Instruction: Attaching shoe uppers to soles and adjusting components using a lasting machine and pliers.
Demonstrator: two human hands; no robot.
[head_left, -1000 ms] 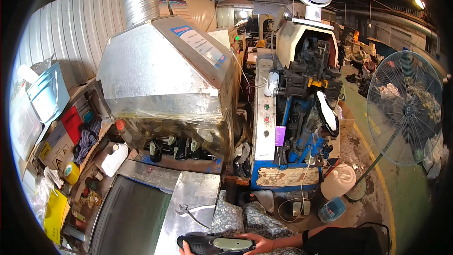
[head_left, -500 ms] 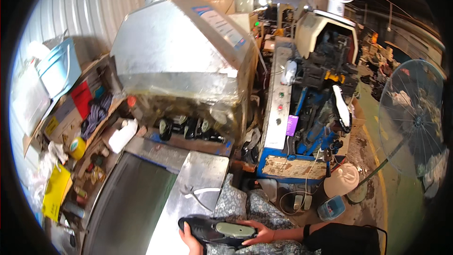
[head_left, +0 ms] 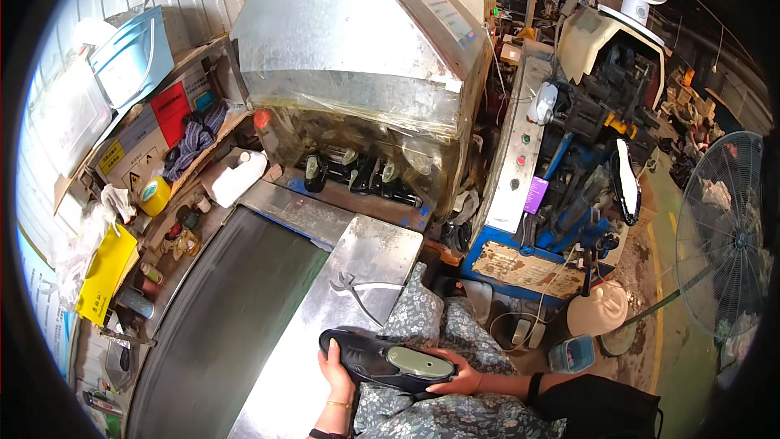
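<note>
A black shoe (head_left: 367, 360) lies level above my lap, with a pale green shoe last (head_left: 421, 362) filling its opening. My left hand (head_left: 335, 375) grips the shoe's left end, thumb on top. Around the other end, beside the last, the fingers of my right hand (head_left: 457, 373) are wrapped. The shoe's underside is hidden. Just beyond it, a pair of lasting pincers (head_left: 357, 288) with pale handles rests on the bare metal plate (head_left: 375, 245), its jaws spread.
To the left runs a dark conveyor belt (head_left: 236, 301), leading to a metal-hooded machine (head_left: 349, 57) with several black shoes on lasts (head_left: 354, 171) at its mouth. A cluttered shelf (head_left: 183, 236) borders the belt. On the right stand a blue machine (head_left: 528, 264) and a large fan (head_left: 723, 232).
The whole view has shifted, so the surroundings sit further right and higher, and more of my left forearm shows. Both hands keep their hold on the shoe.
</note>
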